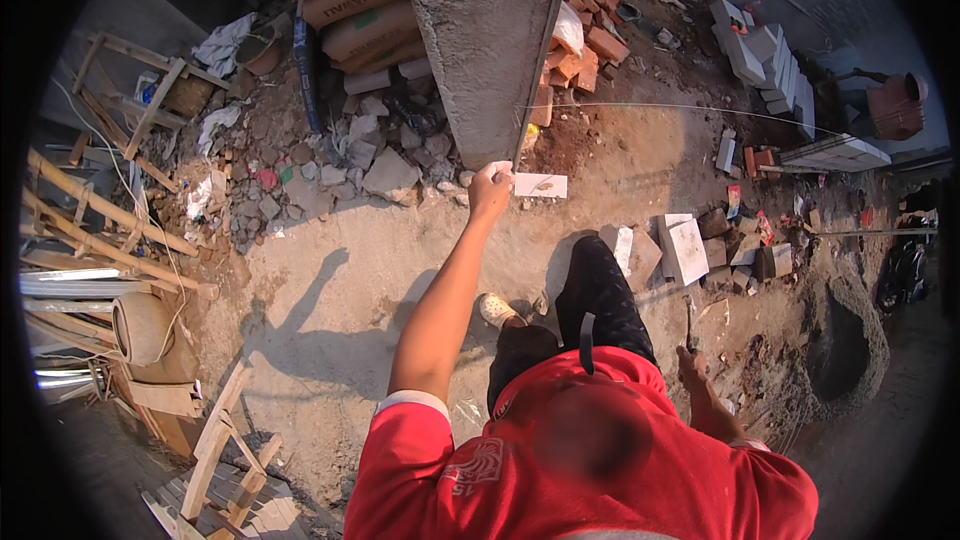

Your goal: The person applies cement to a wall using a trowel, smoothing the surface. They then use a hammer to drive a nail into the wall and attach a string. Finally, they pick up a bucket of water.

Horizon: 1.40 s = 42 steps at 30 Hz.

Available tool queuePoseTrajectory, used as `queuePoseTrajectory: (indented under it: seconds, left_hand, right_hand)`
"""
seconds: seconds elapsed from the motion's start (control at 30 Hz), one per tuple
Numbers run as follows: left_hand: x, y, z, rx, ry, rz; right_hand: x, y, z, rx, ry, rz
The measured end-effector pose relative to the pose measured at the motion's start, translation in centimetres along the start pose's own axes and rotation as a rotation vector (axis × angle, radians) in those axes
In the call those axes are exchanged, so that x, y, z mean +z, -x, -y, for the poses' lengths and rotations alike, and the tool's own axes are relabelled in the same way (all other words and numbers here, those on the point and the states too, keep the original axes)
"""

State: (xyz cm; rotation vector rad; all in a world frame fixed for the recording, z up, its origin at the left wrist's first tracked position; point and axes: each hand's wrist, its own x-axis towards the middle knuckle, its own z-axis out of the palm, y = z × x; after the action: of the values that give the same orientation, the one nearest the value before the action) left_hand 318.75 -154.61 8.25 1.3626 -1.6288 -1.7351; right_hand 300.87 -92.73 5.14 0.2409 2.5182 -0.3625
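Observation:
My left hand (490,190) reaches forward to the lower corner of a grey concrete column (488,50). Its fingers are closed at that corner, and whatever they pinch is too small to make out. Just right of them lies a pale rectangular block (541,186) with a brown mark; whether the fingers touch it I cannot tell. Low at my right side, my right hand (690,366) is wrapped round a thin dark tool (690,320) pointing forward; its kind is unclear. A thin string (680,106) stretches from the column's edge off to the right.
Cement sacks (365,15) and rubble (390,170) lie left of the column, red bricks (580,65) behind it. White blocks (683,250) sit by my right leg, more (775,65) at far right. Timber poles (110,210) and a wooden trestle (230,450) are on the left.

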Motion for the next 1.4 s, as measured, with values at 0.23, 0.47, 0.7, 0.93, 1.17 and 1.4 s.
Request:
queuePoseTrajectory:
  seconds: [0.23,0.47,0.7,0.93,1.17,1.4]
  left_hand:
    - [4.1,-14.7,3.2,-0.083,-0.158,-0.005]
    - [7.4,-22.2,4.1,-0.423,0.006,-0.026]
    - [6.2,-21.6,2.5,-0.374,-0.116,-0.143]
    - [4.5,-21.1,-0.4,-0.397,-0.231,-0.023]
    - [5.2,-19.4,-3.0,-0.496,-0.193,0.031]
    - [5.9,-19.7,-1.1,-0.395,-0.260,0.069]
  right_hand:
    - [6.0,6.4,3.5,0.030,-0.230,0.160]
    - [9.3,6.3,16.9,-0.248,-0.031,0.120]
    - [16.3,7.3,39.5,0.128,-1.185,0.695]
    - [25.2,6.6,60.9,0.491,-1.696,0.679]
    - [26.5,6.4,63.5,0.512,-1.816,0.686]
    - [27.0,6.7,63.0,0.507,-1.800,0.604]
